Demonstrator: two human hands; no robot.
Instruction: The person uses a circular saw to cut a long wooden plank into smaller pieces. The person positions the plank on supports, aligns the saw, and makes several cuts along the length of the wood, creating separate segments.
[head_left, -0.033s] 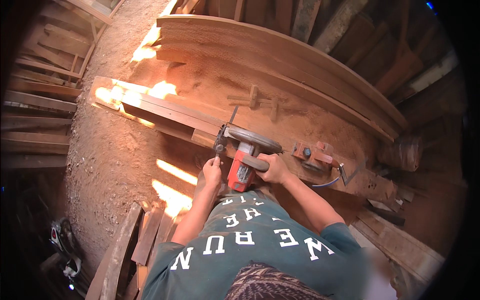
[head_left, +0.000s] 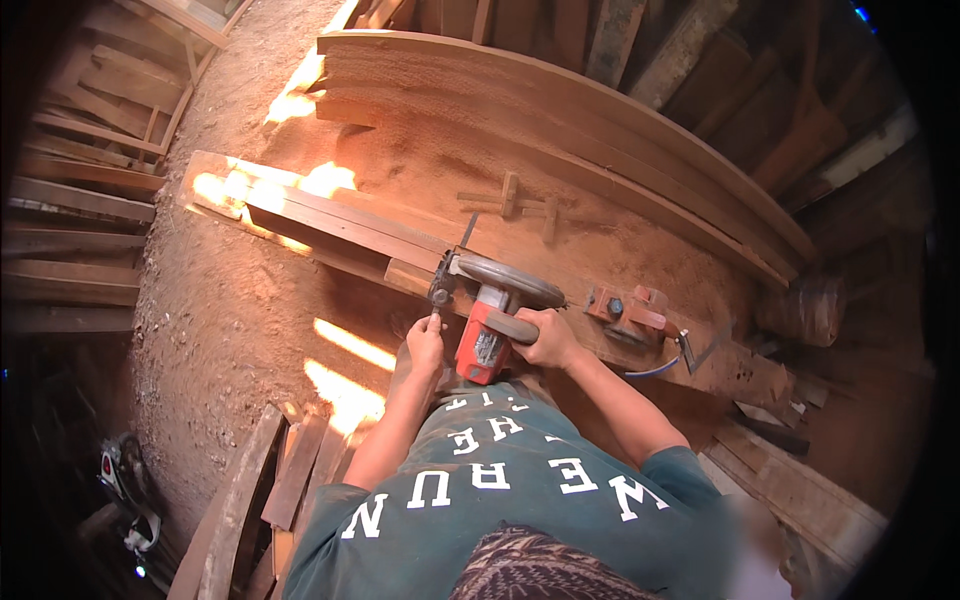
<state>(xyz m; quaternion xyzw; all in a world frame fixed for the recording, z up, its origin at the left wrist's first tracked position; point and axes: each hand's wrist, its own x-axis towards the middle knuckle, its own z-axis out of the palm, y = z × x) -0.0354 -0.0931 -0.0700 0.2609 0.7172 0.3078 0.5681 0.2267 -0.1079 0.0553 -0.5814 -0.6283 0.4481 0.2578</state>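
Note:
My right hand [head_left: 548,340] is wrapped round the grey handle of a red circular saw [head_left: 483,335]. The saw sits on a long wooden plank [head_left: 360,222] just in front of my body, its rounded grey blade guard on the far side. My left hand [head_left: 427,340] is closed, thumb up, at the dark metal fitting on the left end of the saw's base. From that end a thin metal bar [head_left: 469,230] sticks out over the plank. The blade's lower part is hidden.
An orange-red power tool [head_left: 640,312] with a blue cord lies right of the saw. Beyond are small joined wood sticks [head_left: 509,195] in sawdust and long stacked boards [head_left: 560,110]. Wood offcuts [head_left: 297,470] stand at the near left. Sunlit patches fall on the ground.

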